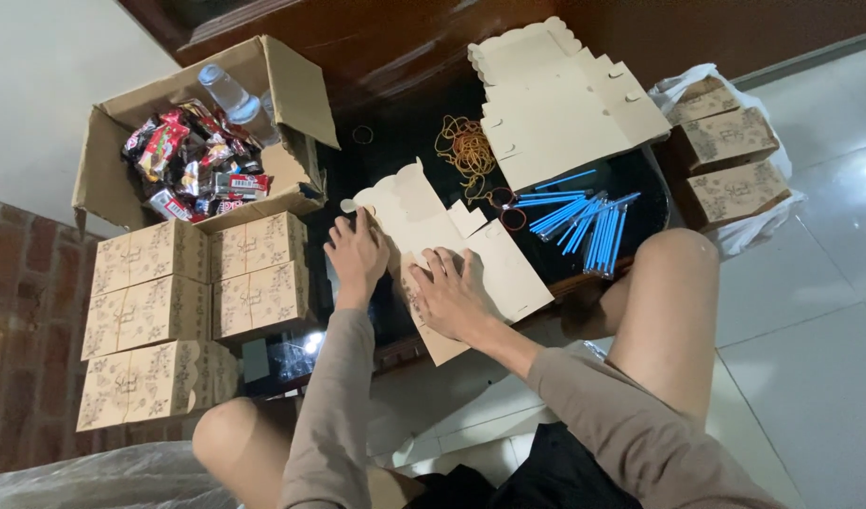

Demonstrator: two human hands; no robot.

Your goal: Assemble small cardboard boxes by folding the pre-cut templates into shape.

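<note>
Flat box blank [452,250] lies on desk [395,141], long axis upper-left to lower-right; left hand [356,256] flat on upper end, right hand [449,294] flat mid-blank, nearer; neither gripping.

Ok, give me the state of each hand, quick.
Left hand: open, fingers pressing flat on the unfolded cardboard box.
Right hand: open, palm down on the same box.
</note>
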